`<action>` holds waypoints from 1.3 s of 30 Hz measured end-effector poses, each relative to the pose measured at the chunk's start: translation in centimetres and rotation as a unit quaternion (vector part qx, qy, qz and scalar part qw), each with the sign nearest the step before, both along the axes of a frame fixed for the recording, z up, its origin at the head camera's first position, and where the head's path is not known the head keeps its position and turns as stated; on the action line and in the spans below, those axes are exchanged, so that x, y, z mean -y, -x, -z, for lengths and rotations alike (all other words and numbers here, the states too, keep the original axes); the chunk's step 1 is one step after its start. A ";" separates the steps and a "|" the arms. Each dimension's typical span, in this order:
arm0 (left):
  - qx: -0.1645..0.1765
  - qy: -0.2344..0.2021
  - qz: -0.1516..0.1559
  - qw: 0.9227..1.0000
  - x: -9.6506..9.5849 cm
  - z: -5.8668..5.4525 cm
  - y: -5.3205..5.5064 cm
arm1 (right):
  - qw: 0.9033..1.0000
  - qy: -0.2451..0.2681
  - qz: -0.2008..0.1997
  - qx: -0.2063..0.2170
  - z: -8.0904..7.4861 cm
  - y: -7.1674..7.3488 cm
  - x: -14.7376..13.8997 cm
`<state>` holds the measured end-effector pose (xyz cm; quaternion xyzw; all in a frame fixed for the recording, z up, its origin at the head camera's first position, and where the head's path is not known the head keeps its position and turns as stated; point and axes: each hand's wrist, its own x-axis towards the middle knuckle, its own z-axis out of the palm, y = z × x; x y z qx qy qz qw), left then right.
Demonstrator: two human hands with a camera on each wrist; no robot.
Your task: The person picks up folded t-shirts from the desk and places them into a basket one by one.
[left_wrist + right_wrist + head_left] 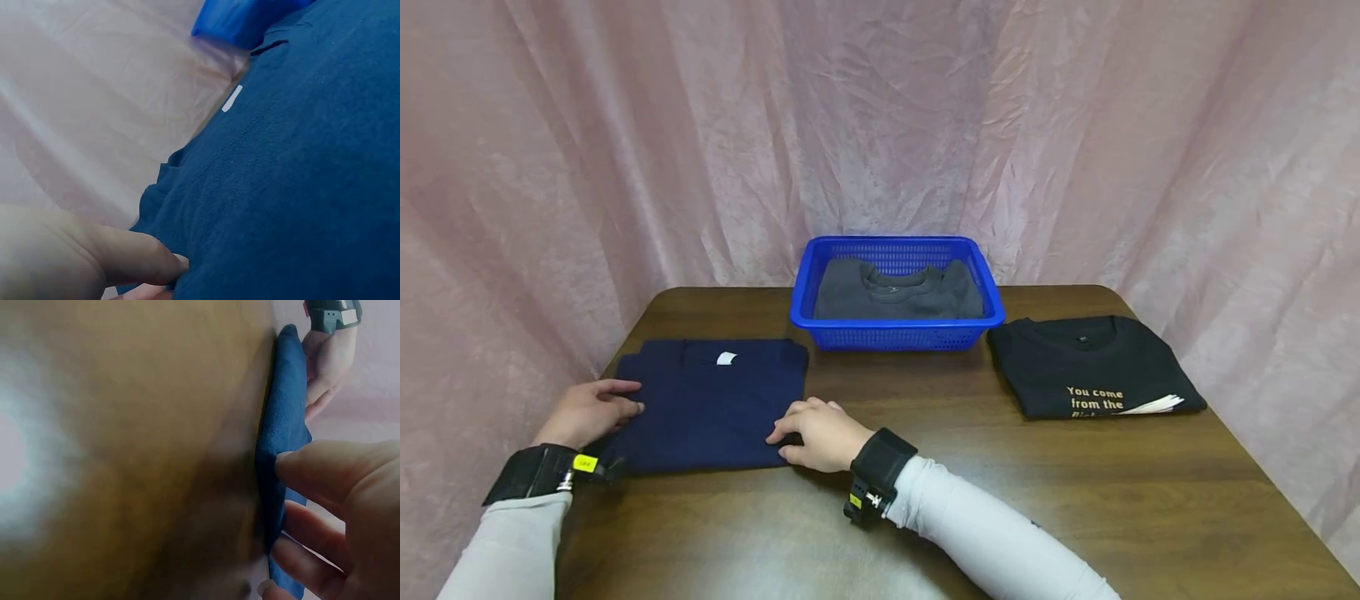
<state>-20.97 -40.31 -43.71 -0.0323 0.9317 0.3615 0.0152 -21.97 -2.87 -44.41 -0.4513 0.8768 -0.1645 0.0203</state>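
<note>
Worktop (970,500) of dark wood carries a folded navy shirt (715,408) at its near left, a blue basket (897,329) behind it and a black printed shirt (1090,367) far right. Left hand (591,411) rests with relaxed fingers on the navy shirt's left edge; right hand (820,433) pinches its right edge

Blue basket (897,332) just beyond navy shirt (715,404)
</note>
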 end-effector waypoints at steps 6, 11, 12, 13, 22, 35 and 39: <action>0.003 0.008 0.003 1.000 -0.9 0.1 -0.7 | 1.000 -0.001 -0.004 0.009 -0.3 -1.1 -1.4; 0.006 0.005 0.004 1.000 -1.3 0.5 -1.2 | 1.000 0.006 -0.013 0.008 -0.1 -1.8 -2.1; 0.006 0.005 0.004 1.000 -1.3 0.6 -1.3 | 1.000 0.009 -0.014 0.008 -0.1 -1.9 -2.2; 0.006 0.004 0.003 1.000 -1.4 0.7 -1.4 | 1.000 0.011 -0.015 0.008 0.0 -2.0 -2.3; 0.015 0.008 -0.016 1.000 -2.8 0.7 -2.0 | 1.000 0.018 -0.020 0.007 0.2 -2.4 -3.2; 0.003 -0.010 -0.001 1.000 -4.2 1.0 -3.4 | 0.999 0.034 -0.030 -0.009 0.4 -4.0 -5.1; 0.002 -0.001 0.002 1.000 -4.8 0.9 -3.7 | 0.999 0.040 -0.034 -0.010 0.5 -4.5 -5.7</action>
